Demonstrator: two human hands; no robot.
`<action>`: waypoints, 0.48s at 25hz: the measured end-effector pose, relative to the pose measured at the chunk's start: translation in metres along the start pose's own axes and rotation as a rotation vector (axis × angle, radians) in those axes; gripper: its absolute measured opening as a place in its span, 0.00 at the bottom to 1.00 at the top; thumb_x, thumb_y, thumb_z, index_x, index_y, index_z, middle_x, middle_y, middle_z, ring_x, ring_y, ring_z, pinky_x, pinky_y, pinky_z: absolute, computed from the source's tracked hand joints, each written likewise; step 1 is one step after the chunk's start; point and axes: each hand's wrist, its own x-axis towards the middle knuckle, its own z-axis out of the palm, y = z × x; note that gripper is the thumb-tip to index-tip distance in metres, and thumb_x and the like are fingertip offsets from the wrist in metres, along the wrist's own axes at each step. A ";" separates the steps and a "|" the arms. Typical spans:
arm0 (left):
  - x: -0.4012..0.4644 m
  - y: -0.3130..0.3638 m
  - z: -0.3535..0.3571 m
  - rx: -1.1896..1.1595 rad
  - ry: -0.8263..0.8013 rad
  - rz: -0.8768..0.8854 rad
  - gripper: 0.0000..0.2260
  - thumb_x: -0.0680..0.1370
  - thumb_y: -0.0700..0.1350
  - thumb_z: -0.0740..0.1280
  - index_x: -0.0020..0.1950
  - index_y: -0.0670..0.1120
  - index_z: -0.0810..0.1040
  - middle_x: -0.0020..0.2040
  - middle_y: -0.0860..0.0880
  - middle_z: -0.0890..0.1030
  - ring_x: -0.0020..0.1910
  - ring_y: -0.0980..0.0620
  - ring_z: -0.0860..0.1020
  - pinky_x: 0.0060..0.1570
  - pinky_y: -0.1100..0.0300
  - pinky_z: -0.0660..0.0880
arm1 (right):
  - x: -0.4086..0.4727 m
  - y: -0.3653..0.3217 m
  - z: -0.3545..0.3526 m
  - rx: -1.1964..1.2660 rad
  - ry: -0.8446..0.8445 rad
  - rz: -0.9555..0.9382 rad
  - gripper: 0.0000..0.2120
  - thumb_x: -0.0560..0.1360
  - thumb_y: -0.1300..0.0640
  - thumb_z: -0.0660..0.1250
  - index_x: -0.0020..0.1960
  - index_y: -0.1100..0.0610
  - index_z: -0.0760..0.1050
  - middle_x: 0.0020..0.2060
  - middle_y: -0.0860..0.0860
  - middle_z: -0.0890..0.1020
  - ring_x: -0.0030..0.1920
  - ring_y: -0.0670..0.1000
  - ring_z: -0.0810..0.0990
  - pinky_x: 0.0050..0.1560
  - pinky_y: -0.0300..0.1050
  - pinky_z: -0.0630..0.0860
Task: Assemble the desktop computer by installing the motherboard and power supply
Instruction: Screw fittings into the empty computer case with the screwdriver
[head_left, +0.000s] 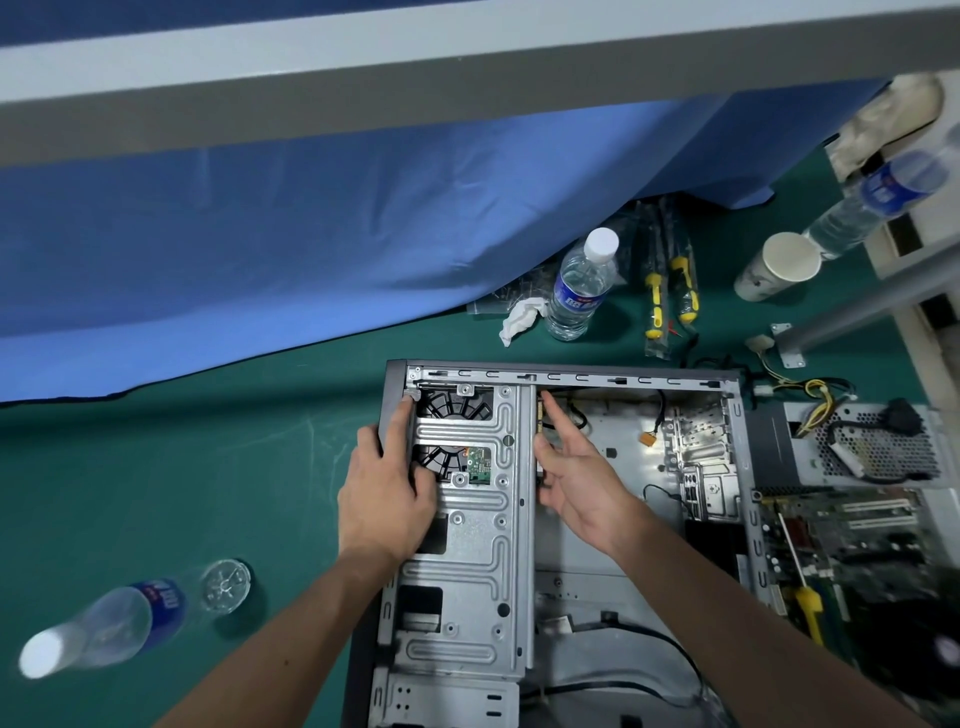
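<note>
My left hand (387, 499) grips far-left edge of computer case (561, 519), fingers curled over dark rim, thumb outside. My right hand (576, 483) open, fingers straight, hovering inside case beside drive cage (467, 519). Cage: stamped grey sheet metal, ribbed, fan visible through cut-outs. Motherboard (852, 551), green, lies right of case; perforated steel power supply (872, 447) just beyond it. Green mat counter (182, 467) open to left, save toppled plastic bottle (114, 618).
</note>
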 end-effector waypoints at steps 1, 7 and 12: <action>0.000 0.000 0.000 0.000 0.000 -0.001 0.33 0.75 0.45 0.62 0.76 0.60 0.52 0.54 0.50 0.65 0.49 0.44 0.72 0.45 0.48 0.74 | 0.000 0.000 0.000 -0.004 0.005 0.003 0.24 0.81 0.58 0.62 0.61 0.26 0.71 0.68 0.50 0.76 0.66 0.54 0.76 0.69 0.69 0.65; 0.000 0.000 0.000 -0.002 -0.005 -0.001 0.33 0.75 0.45 0.61 0.76 0.61 0.51 0.53 0.52 0.63 0.48 0.45 0.72 0.45 0.49 0.74 | -0.001 0.003 0.001 -0.035 0.043 -0.005 0.24 0.81 0.56 0.62 0.60 0.24 0.71 0.66 0.48 0.78 0.65 0.53 0.77 0.69 0.69 0.65; -0.001 0.000 -0.001 -0.004 -0.008 -0.001 0.33 0.75 0.45 0.61 0.77 0.60 0.51 0.52 0.52 0.62 0.48 0.46 0.71 0.45 0.50 0.73 | -0.002 0.004 0.002 -0.059 0.061 -0.014 0.23 0.82 0.56 0.61 0.65 0.27 0.69 0.60 0.44 0.81 0.56 0.48 0.81 0.64 0.60 0.73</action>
